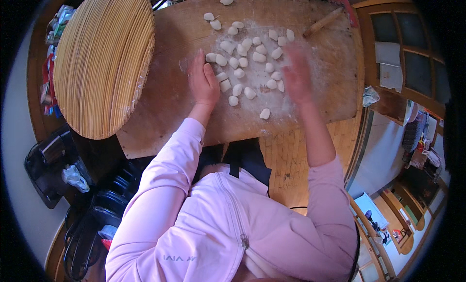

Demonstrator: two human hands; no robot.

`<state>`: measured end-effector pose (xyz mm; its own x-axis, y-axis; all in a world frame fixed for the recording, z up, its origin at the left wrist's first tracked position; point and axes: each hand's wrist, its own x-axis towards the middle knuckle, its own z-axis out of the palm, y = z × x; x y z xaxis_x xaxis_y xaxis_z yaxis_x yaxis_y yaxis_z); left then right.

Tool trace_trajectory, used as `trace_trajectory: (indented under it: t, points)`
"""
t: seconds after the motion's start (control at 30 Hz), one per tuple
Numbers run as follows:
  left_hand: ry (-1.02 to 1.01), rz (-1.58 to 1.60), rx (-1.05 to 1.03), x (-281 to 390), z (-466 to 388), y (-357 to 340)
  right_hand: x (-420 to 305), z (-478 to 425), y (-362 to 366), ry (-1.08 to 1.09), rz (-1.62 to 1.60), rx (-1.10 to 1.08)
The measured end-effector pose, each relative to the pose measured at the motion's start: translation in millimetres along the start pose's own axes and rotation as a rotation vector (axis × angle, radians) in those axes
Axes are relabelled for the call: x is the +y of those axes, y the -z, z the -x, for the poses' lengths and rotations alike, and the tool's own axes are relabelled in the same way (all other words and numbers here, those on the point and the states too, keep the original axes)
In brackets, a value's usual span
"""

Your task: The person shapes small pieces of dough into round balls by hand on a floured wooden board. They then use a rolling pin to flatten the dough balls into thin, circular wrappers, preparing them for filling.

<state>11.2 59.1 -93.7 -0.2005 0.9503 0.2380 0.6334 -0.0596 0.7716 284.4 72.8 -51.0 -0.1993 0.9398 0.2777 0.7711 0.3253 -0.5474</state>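
Many small white dough pieces point(239, 73) lie scattered over a floured wooden board point(171, 100). My left hand point(204, 81) rests on edge at the left of the cluster, palm facing inward, thumb raised, beside or against the nearest pieces. It grips nothing. On the other side, my right hand point(299, 76) is blurred by motion, with its extended fingers close to the rightmost pieces and no object visible in it. One dough piece point(265, 114) sits apart near the board's front edge, and another point(226, 0) lies at the far edge.
A wooden rolling pin point(323, 22) lies at the board's far right. To the left, a large round tray of thin stalks point(105, 63) overlaps the board's side. A black chair point(47, 165) with a plastic bag point(75, 178) stands at lower left. Wooden flooring point(287, 165) shows below.
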Motion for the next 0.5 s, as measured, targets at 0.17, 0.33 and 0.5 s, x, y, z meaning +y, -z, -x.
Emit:
trace_trajectory:
  t: [0.17, 0.33, 0.5]
  points:
    - [0.005, -0.011, 0.01, 0.6, 0.4, -1.2, 33.2, 53.6, 49.0, -0.598, 0.041, 0.162]
    - [-0.006, -0.08, 0.034, -2.2, -0.3, -3.9, 8.7, 87.5, 38.6, -0.661, -0.168, -0.041]
    - [0.021, -0.193, 0.034, 1.2, 10.9, 11.3, -33.9, 72.5, 2.4, -0.562, -0.183, -0.207]
